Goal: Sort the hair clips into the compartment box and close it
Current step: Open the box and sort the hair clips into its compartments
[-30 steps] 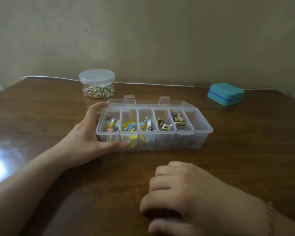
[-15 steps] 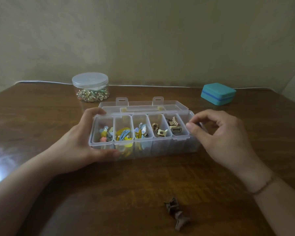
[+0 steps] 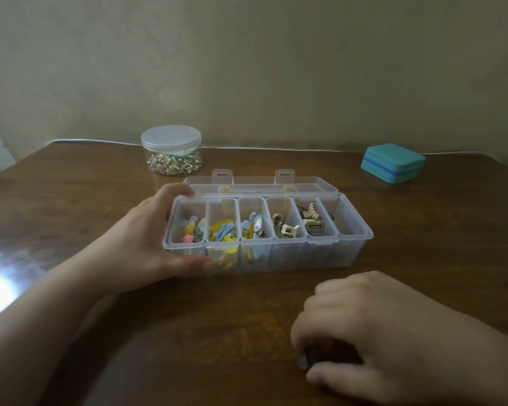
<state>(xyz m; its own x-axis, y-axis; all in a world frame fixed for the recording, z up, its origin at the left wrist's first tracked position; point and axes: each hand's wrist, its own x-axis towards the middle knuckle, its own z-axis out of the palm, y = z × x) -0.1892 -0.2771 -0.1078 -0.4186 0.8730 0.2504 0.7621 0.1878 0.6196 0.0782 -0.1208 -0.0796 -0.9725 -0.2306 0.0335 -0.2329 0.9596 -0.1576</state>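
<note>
Setting: brown wooden tabletop (image 3: 71, 206) against a plain pale wall, with a glare patch at its left edge.
Landmark: the clear compartment box (image 3: 267, 230) lies at the middle of the tabletop, its long axis running left to right across the view and its open side facing up.
Lid: hinged back flat behind the box (image 3: 258, 183), its two latch tabs pointing away towards the wall; it looks laid back to keep all six compartments reachable.
Contents: coloured hair clips (image 3: 223, 230) fill the three compartments nearest the box's left end; beige and brown claw clips (image 3: 311, 221) sit in the next two; the right-end compartment shows only a small dark piece by its back wall.
Left hand: the left hand (image 3: 147, 244) wraps the box's left end, thumb along the front wall and fingers (image 3: 176, 189) curled over the back rim, probably to steady the box while clips are dropped in.
Right hand: the right hand (image 3: 373, 332) is in front of the box, towards its right end, low on the tabletop, fingers curled nearly closed over a small dark clip (image 3: 305, 357); whether the clip is lifted or only pinched against the wood I cannot tell.
Stage: judging by this, sorting is nearly done and closing is not yet begun.
Behind the box: a lidded clear jar (image 3: 172, 150) of small trinkets to the left, a teal case (image 3: 393, 162) to the right.
</note>
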